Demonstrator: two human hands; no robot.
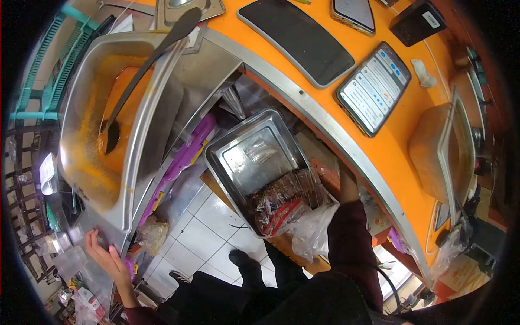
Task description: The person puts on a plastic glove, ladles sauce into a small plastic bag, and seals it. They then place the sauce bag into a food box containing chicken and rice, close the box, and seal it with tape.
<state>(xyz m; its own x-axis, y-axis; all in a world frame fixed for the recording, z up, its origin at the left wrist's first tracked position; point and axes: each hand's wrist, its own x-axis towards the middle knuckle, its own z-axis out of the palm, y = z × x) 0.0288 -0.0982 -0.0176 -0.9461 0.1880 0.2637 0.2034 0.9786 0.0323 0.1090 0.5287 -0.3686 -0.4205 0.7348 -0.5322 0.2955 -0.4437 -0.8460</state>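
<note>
My left hand (106,259) is open, its fingers apart, against the edge of the steel counter (100,219) at the lower left. It holds nothing that I can see. My right forearm (349,187) reaches under the rim of the orange counter, and the hand itself is hidden there. Beside that arm is a steel tray (238,157), holding a pile of dark, plastic-wrapped packets (284,197) at its near end. A clear plastic bag (314,230) with a red strip lies over the tray's near corner, close to my right sleeve.
A deep steel pan (146,162) of orange sauce, with a black ladle (141,76) in it, stands at the left. On the orange counter (390,157) are a lit phone (374,89), a dark tablet-like device (298,40) and a steel container (433,141). White floor tiles (203,233) show below.
</note>
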